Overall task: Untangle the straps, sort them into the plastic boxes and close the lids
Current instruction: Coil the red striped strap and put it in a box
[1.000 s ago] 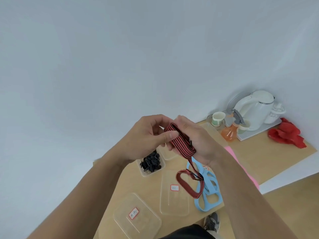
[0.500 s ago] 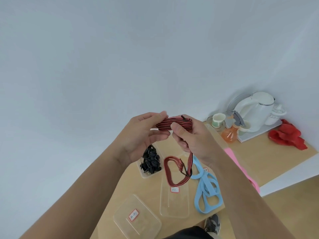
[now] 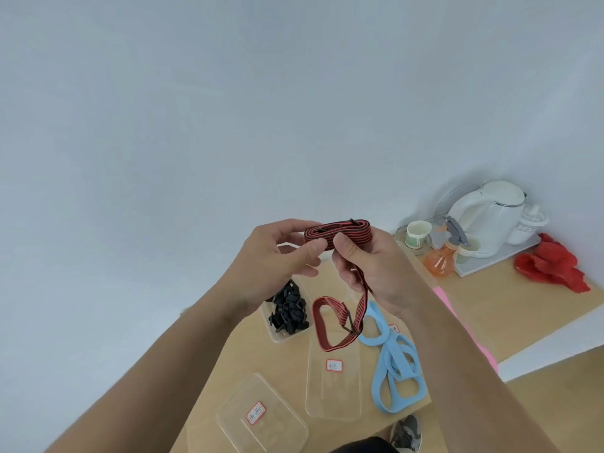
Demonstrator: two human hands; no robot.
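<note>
far left on the table [image 3: 490, 308]: an open plastic box [image 3: 274, 335] with a heap of black straps [image 3: 289, 313] in it, and nearer the body a labelled lid [image 3: 261, 416] lying flat. above those, the left hand [image 3: 277, 259] — raised well off the table, thumb and forefinger pinching the left end of the striped strap [image 3: 338, 235]. held level between both hands, red and black, folded into a flat bundle of several layers, long axis running left to right. just right of it, the right hand [image 3: 372, 269], thumb pressed on the bundle's near face, fingers curled behind. seemingly the nearer hand to the loose tail, though hard to tell where the tail leaves the palm. hanging down from that hand, the unfolded rest of the strap, ending in a loop with a dark buckle, dangling over a second lid [image 3: 333, 393] without plainly touching it. judged next: gather the tail up onto the bundle — upward for the loop, fed by the right hand. further right, blue straps [image 3: 392, 367] sprawled on the table, untouched. beyond, by the wall, a white kettle [image 3: 483, 217] and a red cloth [image 3: 552, 269].
</note>
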